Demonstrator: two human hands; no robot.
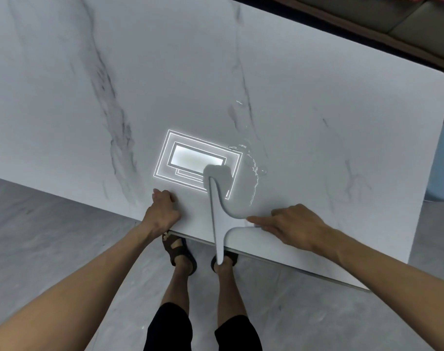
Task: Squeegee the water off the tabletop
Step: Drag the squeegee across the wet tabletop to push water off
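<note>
Our right hand [294,228] is gripping the squeegee [217,224] to sweep the water [241,183], our loosely curled left hand [162,212] bracing us on the bench [317,110].

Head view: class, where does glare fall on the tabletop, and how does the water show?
Head view: a bright rectangular lamp reflection glares on the tabletop near the squeegee; head view: the water shows only as thin white glints along its edge.
</note>
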